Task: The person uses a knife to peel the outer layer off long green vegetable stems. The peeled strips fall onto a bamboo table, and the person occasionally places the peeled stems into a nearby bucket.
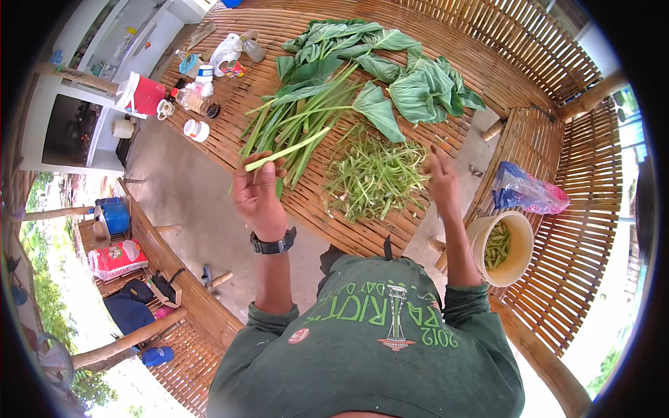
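Observation:
My left hand [261,188], with a dark watch on its wrist, is closed around a pale green peeled stalk [289,148], which points up and to the right. Beyond it, long green stalks [303,129] lie in a bundle on the bamboo slat table [237,139]. To the right of the bundle sits a loose heap of thin green peelings [376,177]. My right hand [443,177] hovers beside the heap's right edge, fingers partly apart, with nothing visible in them. Large green leaves [425,83] spread across the far side, some still joined to stalks.
A cream bucket [505,251] holding cut green pieces stands on the bamboo bench to the right, near a blue and pink plastic bag [526,188]. Bottles [195,101], a white jar [196,130] and a red container [143,95] are at the left.

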The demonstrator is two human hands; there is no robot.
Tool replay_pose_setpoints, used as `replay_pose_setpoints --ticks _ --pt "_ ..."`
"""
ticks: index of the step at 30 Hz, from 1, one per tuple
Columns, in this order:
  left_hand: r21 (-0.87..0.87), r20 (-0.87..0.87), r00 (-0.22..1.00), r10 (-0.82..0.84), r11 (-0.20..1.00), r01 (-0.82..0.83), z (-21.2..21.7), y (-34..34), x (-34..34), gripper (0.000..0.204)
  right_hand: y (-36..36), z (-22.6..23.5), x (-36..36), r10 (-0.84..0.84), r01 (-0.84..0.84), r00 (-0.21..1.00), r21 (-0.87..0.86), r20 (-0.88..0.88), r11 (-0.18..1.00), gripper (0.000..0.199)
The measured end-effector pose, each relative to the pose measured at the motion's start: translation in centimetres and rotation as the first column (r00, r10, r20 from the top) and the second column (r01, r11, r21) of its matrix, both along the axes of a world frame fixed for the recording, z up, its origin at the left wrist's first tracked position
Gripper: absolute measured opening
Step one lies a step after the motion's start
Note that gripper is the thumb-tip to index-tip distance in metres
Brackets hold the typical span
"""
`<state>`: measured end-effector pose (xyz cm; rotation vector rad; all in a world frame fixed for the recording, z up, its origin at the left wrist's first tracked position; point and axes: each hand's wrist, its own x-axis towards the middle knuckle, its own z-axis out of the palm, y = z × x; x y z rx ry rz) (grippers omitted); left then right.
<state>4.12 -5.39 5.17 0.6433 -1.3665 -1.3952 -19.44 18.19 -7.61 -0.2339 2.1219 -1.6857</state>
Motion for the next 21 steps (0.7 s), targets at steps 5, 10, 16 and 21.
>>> replay_pose_setpoints --ticks 5,10,16,21 --pt "-0.081 0.013 0.997 -0.077 0.994 0.078 -0.9 2.1 -1.9 0.022 -3.5 6.0 5.6 0.307 -0.320 0.939 -0.065 -0.154 0.945 0.042" --pt "-0.146 0.078 0.988 -0.132 0.979 0.142 -1.1 4.4 -3.2 0.024 -5.2 13.0 9.5 0.432 -0.523 0.799 -0.128 -0.418 0.843 0.046" --pt "-0.158 0.036 0.974 -0.225 0.961 0.228 -1.2 5.2 -3.3 0.029 -5.8 15.1 10.3 0.471 -0.622 0.717 -0.165 -0.514 0.765 0.049" --pt "-0.220 0.116 0.979 -0.168 0.957 0.190 -1.1 5.3 -3.2 0.027 -5.8 15.0 10.2 0.494 -0.645 0.697 -0.154 -0.520 0.748 0.047"
